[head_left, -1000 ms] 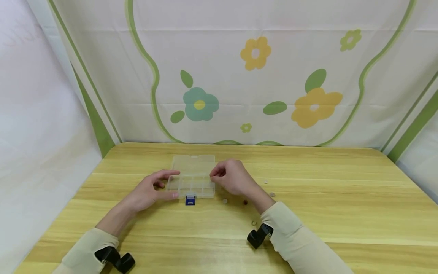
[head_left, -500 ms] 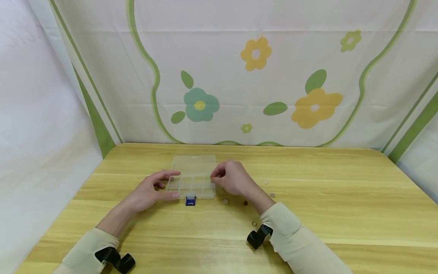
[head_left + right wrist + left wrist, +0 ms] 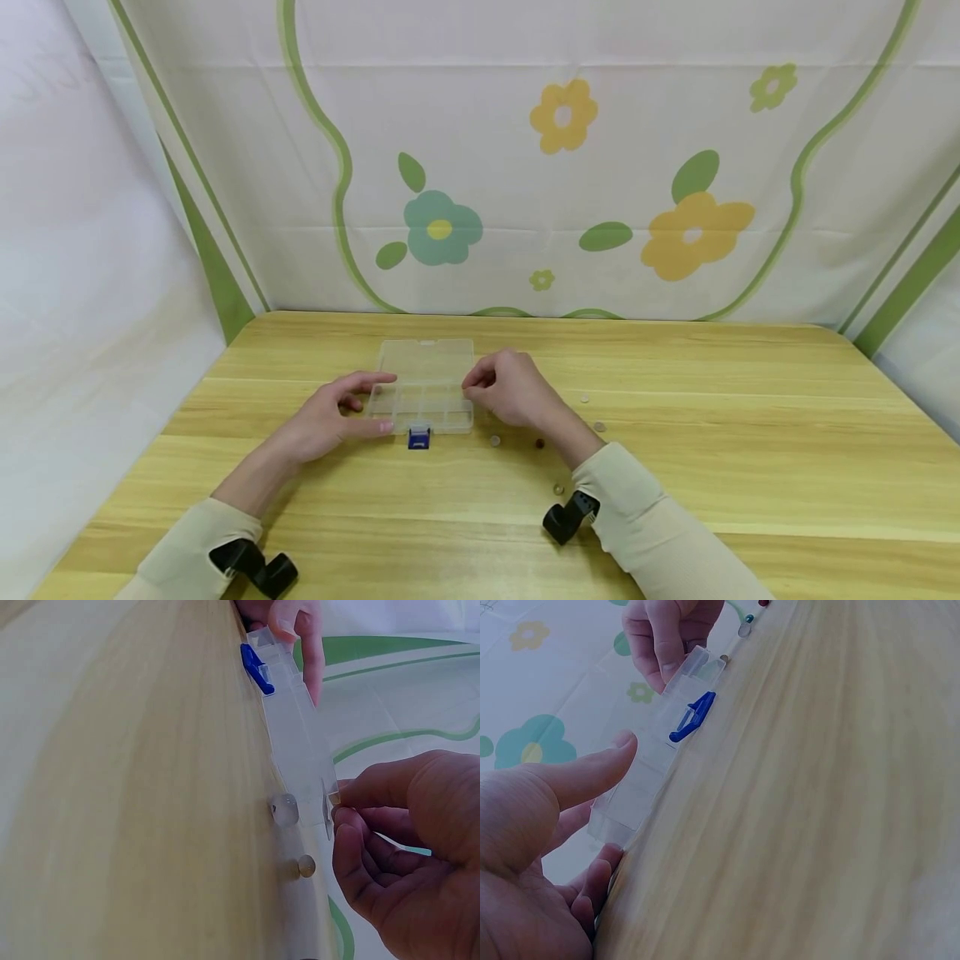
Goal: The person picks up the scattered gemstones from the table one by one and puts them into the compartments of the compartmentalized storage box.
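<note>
Biggest thing here is the white fabric backdrop with green, teal and orange flowers, then the wood-grain table in front of it. Two cream sleeves reach in from the bottom corners. The clear compartment box sits on the table left of centre, its lid flipped back away from the person. The left hand grips the box's left end, thumb at the front, index finger at the back. The right hand is at the right end, thumb and index pinched together. Each wrist wears a little black camera. A blue latch hangs off the box's front. Then the beads — five of them scattered on the table to the right. Tiniest of all, a small tan piece between the right fingertips — too small to identify.
</note>
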`<control>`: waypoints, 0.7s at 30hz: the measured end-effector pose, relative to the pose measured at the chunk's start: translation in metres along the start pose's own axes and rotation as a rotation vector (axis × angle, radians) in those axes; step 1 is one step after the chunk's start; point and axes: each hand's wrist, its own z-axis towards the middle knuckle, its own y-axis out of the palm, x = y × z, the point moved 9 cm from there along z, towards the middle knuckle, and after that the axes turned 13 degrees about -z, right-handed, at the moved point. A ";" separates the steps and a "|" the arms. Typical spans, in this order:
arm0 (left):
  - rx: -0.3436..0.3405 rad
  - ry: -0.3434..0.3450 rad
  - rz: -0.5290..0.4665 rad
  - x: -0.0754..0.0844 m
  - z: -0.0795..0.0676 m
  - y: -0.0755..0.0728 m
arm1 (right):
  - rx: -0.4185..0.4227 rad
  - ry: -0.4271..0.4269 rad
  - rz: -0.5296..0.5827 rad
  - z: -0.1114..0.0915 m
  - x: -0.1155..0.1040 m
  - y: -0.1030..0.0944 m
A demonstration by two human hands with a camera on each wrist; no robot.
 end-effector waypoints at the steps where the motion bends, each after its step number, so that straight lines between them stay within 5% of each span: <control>1: -0.001 0.003 0.000 0.000 0.000 0.000 | -0.001 -0.002 -0.002 0.000 0.000 0.000; 21: 0.002 0.018 0.004 0.003 -0.001 0.001 | 0.006 0.030 0.014 -0.002 0.000 -0.003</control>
